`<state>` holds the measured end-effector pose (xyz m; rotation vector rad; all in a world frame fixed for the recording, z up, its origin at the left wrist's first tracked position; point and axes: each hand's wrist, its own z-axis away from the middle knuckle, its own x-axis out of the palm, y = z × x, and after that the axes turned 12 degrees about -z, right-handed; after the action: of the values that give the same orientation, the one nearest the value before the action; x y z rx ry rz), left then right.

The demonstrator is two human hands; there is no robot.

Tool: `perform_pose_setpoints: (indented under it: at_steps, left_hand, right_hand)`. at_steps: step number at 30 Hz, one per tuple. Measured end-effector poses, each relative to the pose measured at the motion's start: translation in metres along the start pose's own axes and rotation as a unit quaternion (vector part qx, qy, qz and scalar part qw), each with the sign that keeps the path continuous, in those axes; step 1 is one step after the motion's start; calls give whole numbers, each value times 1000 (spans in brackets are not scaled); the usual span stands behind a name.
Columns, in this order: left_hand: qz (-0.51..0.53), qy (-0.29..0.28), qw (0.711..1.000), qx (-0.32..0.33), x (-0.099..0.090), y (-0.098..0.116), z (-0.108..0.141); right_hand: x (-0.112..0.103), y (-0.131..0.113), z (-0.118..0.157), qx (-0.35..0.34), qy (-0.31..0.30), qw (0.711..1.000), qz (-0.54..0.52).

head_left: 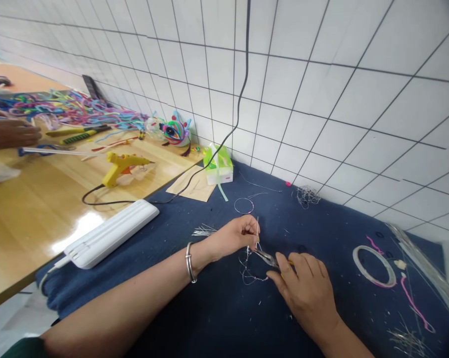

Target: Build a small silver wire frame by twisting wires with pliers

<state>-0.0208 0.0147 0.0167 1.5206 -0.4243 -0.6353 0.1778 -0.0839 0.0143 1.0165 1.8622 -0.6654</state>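
Observation:
My left hand [242,232], with a silver bangle at the wrist, pinches a thin wire [257,226] that stands up between thumb and fingers. From the right, my right hand [306,281] is closed around pliers [266,257] with yellow grips. Their metal jaws meet the wire just under my left fingertips. Below the jaws dangles a tangle of bent wire loops [246,273] with small pink bits on it. A wire ring [243,206] with pink spots lies beyond my left hand on the dark blue cloth.
Cut wires [205,230] lie left of my hand. A wire tangle [308,195] sits by the wall, a tape roll [374,266] at right. A white power strip [112,233], yellow glue gun [124,166] and tissue pack [219,166] stand left. Another person's hand [11,133] is far left.

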Motion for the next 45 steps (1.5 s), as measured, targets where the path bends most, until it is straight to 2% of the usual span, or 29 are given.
perform_pose_setpoints:
  at_steps: [5, 17, 23, 32, 35, 39, 45]
  left_hand:
    - [-2, 4, 1000, -5, -2, -1, 0]
    - [13, -40, 999, -5, -1, 1, 3]
    - [-32, -62, 997, 21, -2, 1, 4]
    - [-52, -46, 997, 33, 3, 5, 5]
    - [-35, -44, 998, 16, 3, 7, 6]
    - [28, -55, 998, -19, 2, 13, 8]
    - [88, -106, 990, -24, 0, 14, 9]
  right_hand:
    - [1, 1, 0, -3, -3, 1000, 4]
    - [0, 2, -2, -19, -15, 1000, -19]
    - [4, 1, -4, 19, -41, 993, -105]
    - [11, 3, -1, 71, -60, 971, -220]
    - [9, 2, -3, 95, -70, 963, -244]
    - [7, 4, -4, 110, -39, 959, -258]
    - [6, 9, -4, 156, -32, 943, -294]
